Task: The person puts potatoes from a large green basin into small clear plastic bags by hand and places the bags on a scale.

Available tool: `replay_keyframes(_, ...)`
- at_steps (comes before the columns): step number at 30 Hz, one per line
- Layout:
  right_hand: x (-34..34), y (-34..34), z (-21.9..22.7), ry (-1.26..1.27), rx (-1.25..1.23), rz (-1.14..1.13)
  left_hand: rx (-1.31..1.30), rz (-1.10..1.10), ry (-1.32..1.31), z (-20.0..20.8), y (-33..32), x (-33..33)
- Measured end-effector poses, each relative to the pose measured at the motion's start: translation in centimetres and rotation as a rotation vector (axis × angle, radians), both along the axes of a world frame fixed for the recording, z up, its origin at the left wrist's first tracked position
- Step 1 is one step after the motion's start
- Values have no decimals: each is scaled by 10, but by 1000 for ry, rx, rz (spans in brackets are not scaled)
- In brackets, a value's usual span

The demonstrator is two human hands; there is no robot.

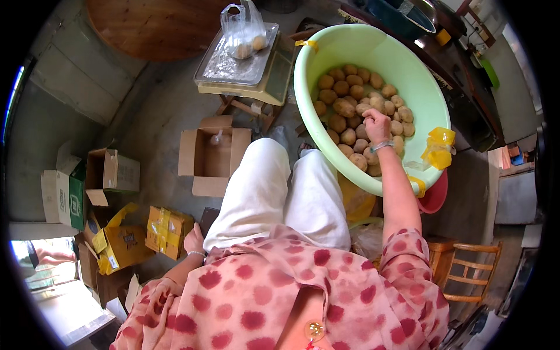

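My right hand (377, 125) reaches into a large light-green tub (313, 70), its fingers curled down over a layer of brown, egg-shaped fruits (348, 136) that look like kiwis. What those fingers hold, if anything, is hidden. One brown fruit lies right beside the knuckles. My left hand (194, 240) hangs low at the outside of my left thigh, between the white trouser leg and a small taped carton (167, 232). Its fingers are mostly out of sight. Yellow tape (438, 148) is stuck on the tub's rim.
A platform scale (248, 88) bears a metal tray (217, 71) and a clear plastic bag (242, 32) with a few round fruits. An open cardboard box (212, 158) stands on the floor; several more cartons (118, 242) are at left. A wooden chair (473, 271) stands at right.
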State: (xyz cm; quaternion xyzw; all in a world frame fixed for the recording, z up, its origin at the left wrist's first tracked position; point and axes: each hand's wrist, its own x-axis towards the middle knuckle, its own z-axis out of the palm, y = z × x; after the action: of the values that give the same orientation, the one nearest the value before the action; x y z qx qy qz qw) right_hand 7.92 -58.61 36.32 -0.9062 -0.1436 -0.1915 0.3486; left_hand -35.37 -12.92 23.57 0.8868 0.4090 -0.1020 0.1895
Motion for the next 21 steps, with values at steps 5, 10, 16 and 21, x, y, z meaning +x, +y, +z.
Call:
replay_keyframes(5, 1, -1, 0, -40, -41, 3, 34, -40, -25, 4, -2, 1)
replay_keyframes(10, -2, -2, -2, 19, -79, -18, 102, -138, -22, -10, 0, -9)
replay_keyframes(16, -4, -6, -14, 29, -210, 6, 75, -95, -23, -11, -1, -15)
replay_keyframes(21, -13, -12, -26, 48, -242, 47, 28, -111, 15, -6, 5, -15)
